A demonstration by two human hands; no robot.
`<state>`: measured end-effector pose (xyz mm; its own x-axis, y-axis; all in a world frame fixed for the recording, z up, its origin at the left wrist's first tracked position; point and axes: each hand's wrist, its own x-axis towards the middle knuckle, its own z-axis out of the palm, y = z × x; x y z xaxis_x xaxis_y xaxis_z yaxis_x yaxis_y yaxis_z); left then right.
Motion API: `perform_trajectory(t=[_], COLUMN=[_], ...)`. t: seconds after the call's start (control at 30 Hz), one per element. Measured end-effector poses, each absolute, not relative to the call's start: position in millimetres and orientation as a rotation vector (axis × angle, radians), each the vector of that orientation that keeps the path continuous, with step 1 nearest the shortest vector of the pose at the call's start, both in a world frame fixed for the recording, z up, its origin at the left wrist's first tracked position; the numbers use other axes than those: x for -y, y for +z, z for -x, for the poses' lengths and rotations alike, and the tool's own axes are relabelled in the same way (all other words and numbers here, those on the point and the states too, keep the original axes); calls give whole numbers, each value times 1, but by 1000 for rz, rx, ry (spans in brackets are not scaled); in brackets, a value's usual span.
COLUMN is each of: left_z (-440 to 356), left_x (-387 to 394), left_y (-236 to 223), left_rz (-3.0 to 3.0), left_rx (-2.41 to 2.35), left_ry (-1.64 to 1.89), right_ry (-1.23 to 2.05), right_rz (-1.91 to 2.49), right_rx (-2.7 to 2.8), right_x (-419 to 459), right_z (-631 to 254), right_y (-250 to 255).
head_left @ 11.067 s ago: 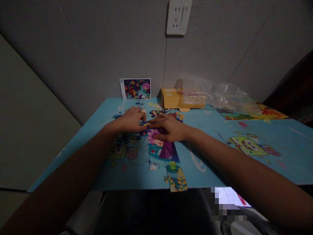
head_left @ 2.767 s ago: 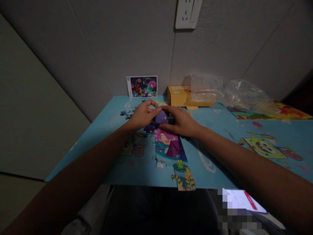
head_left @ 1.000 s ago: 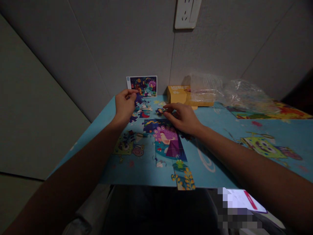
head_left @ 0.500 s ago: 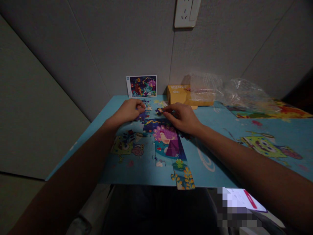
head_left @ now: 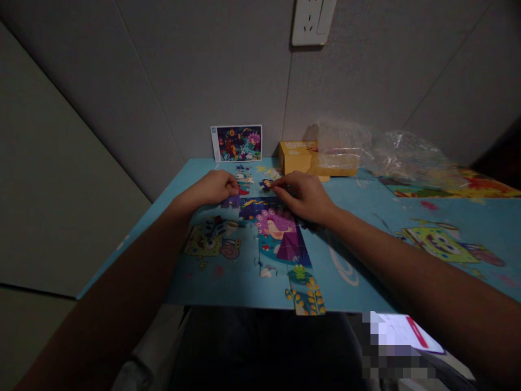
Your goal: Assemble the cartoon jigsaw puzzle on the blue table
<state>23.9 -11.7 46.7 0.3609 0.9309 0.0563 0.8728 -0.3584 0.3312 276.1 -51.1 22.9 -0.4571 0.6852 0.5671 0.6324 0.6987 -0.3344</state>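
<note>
My right hand pinches a dark puzzle piece with orange and white marks between thumb and fingertips, just above the tabletop. Opposite it, my left hand has its fingers curled down among loose puzzle pieces; whatever they grip is hidden. A purple puzzle piece lies under that hand. Between my forearms is the joined part of the jigsaw puzzle, showing a pink peacock, a purple tent and a frog. Its lowest pieces, with yellow leaves, reach the table's near edge. More dark pieces lie partly covered under my right wrist.
A picture card leans on the wall behind the blue cartoon-print table. Right of it sit a yellow box and crumpled clear plastic. A colourful sheet lies far right. A lit screen shows below the table edge.
My left hand has drawn slightly down and left, uncovering a red piece and more loose pieces beside its fingertips. My right hand stays almost still with its piece.
</note>
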Motion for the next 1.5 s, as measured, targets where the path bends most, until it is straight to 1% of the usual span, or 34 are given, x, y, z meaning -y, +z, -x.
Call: perform_trajectory(t=[0.03, 0.13, 0.17, 0.2, 0.27, 0.47, 0.93, 1.1, 1.27, 1.5], left_z=[-22, -13, -10, -7, -4, -9, -11, -14, -24, -21], left_x=[11, 8, 7, 6, 6, 9, 6, 5, 9, 8], left_y=[49, 55, 57, 58, 59, 56, 53, 50, 45, 42], left_rz=[-2346, -2137, -2063, -2008, -1962, -2019, -2042, -2067, -2158, -2224], left_rx=[-1720, -2033, -2094, -2131, -2150, -2072, -2075, -2002, -1896, -1953], left_ry=[502, 1167, 1328, 1435, 1517, 1430, 1370, 1331, 1181, 1002], right_ry=[100, 109, 110, 108, 94, 69, 69, 71, 72, 84], right_rz=[998, 997, 993, 988, 986, 1003, 1028, 1026, 1033, 1030], right_rx=[2207, 2206, 2209, 2212, 2216, 2226, 2236, 2236, 2246, 2254], right_x=[51, 51, 51, 51, 51, 49, 50, 49, 49, 49], right_z=[-276, -277, -277, -276, -276, -276, -277, -276, -276, -276], right_y=[23, 22, 22, 22, 22, 22, 22, 22, 22, 22])
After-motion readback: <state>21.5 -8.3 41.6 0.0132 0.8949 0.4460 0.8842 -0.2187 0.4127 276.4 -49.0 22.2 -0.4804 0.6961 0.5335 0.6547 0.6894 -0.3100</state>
